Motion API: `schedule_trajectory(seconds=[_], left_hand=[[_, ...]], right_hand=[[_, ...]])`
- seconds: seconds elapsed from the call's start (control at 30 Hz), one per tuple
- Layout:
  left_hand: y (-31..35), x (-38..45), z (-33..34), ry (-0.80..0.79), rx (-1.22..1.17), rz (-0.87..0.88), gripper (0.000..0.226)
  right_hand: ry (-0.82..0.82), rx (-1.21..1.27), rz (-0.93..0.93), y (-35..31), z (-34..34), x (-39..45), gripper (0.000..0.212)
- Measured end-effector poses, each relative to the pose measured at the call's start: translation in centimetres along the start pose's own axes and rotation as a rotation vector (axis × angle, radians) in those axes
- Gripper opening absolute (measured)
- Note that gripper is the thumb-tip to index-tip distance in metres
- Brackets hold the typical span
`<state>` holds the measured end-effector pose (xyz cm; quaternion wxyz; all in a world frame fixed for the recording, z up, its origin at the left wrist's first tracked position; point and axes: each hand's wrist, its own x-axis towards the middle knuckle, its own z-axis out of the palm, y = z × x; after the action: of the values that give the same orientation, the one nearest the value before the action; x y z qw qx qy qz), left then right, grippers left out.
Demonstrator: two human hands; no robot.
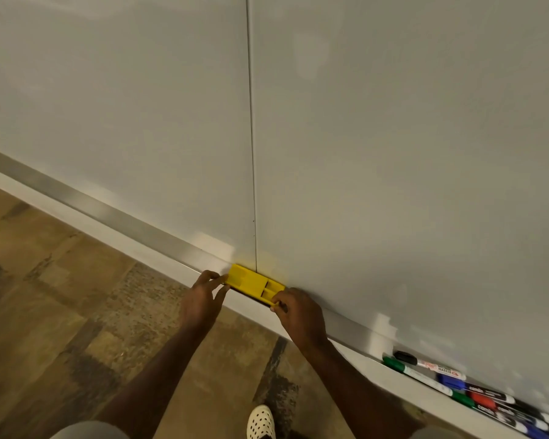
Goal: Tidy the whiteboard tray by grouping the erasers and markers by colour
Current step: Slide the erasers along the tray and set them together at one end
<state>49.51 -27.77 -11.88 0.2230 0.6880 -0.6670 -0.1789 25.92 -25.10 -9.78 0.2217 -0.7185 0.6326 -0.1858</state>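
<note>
Yellow plastic eraser (253, 284), black pad underneath, lies flat on the whiteboard tray (114, 231) at the foot of the vertical seam (251, 137) between two whiteboard panels (393, 153). Left hand (203, 299): fingers (217, 278) pinch the eraser's left end, thumb on the near edge. Right hand (301, 315): fingers (278, 304) clamp its right end at the near corner. Both forearms reach in from the bottom of the view.

Tray runs diagonally, upper left to lower right. Well apart from the eraser, at the lower right end of the tray, a cluster of markers (457, 384) lies lengthwise: green, black, blue and red caps visible, several touching or overlapping; exact count cannot be told. Below the tray: patterned brown floor (61, 312) and one white spotted shoe (260, 421).
</note>
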Motion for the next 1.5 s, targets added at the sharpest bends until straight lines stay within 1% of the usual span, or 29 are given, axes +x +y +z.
schedule_trajectory(seconds=[0.1, 0.17, 0.3, 0.43, 0.53, 0.63, 0.7, 0.87, 0.97, 1.07, 1.17, 1.27, 1.33, 1.37, 1.43, 1.5], left_hand=[[0.7, -0.7, 0.1, 0.051, -0.075, -0.062, 0.047], [2.1, -1.4, 0.2, 0.090, -0.179, -0.085, 0.052], [6.9, -3.4, 0.8, 0.085, -0.355, -0.023, 0.040], [13.4, -5.8, 2.4, 0.016, -0.537, 0.034, 0.036], [18.2, -7.8, 4.4, -0.063, -0.579, 0.101, 0.034], [22.6, -9.4, 6.4, -0.156, -0.589, 0.116, 0.030], [26.5, -10.9, 8.3, -0.249, -0.600, 0.150, 0.027], [36.0, -16.4, 13.9, -0.493, -0.612, 0.218, 0.025], [40.9, -20.3, 17.7, -0.599, -0.587, 0.263, 0.025], [45.5, -23.5, 21.4, -0.743, -0.521, 0.257, 0.028], [49.8, -25.8, 24.6, -0.889, -0.513, 0.262, 0.032], [53.7, -27.3, 27.0, -1.008, -0.540, 0.161, 0.036], [56.1, -27.9, 28.4, -1.047, -0.504, 0.118, 0.038], [57.2, -28.1, 29.0, -1.065, -0.484, 0.093, 0.038], [59.0, -28.3, 29.7, -1.084, -0.449, 0.019, 0.036], [60.2, -28.2, 30.4, -1.065, -0.394, 0.008, 0.033]], right_hand=[[0.007, -0.005, -0.016, 0.2, -0.9, -0.3, 0.018], [0.027, 0.009, -0.023, 0.3, -1.8, -0.9, 0.019], [0.092, 0.083, -0.001, 1.0, -4.4, -2.5, 0.018], [0.158, 0.104, 0.024, 3.2, -7.9, -5.5, 0.017], [0.213, 0.067, 0.039, 5.9, -10.5, -8.4, 0.018], [0.235, 0.035, 0.094, 8.9, -13.1, -11.6, 0.022], [0.268, 0.028, 0.153, 11.8, -15.6, -14.7, 0.023], [0.370, -0.010, 0.299, 19.5, -21.3, -23.4, 0.015], [0.455, -0.018, 0.424, 24.2, -24.4, -28.7, 0.012], [0.512, 0.004, 0.528, 29.1, -27.4, -33.7, 0.012], [0.606, 0.032, 0.637, 33.9, -30.5, -37.8, 0.009], [0.731, 0.094, 0.794, 38.4, -33.1, -40.9, 0.009], [0.802, 0.170, 0.906, 41.2, -34.4, -42.4, 0.014], [0.814, 0.212, 0.963, 42.5, -34.9, -43.0, 0.019], [0.785, 0.290, 1.078, 44.8, -35.7, -43.8, 0.030], [0.754, 0.389, 1.158, 46.4, -36.0, -44.1, 0.036]])
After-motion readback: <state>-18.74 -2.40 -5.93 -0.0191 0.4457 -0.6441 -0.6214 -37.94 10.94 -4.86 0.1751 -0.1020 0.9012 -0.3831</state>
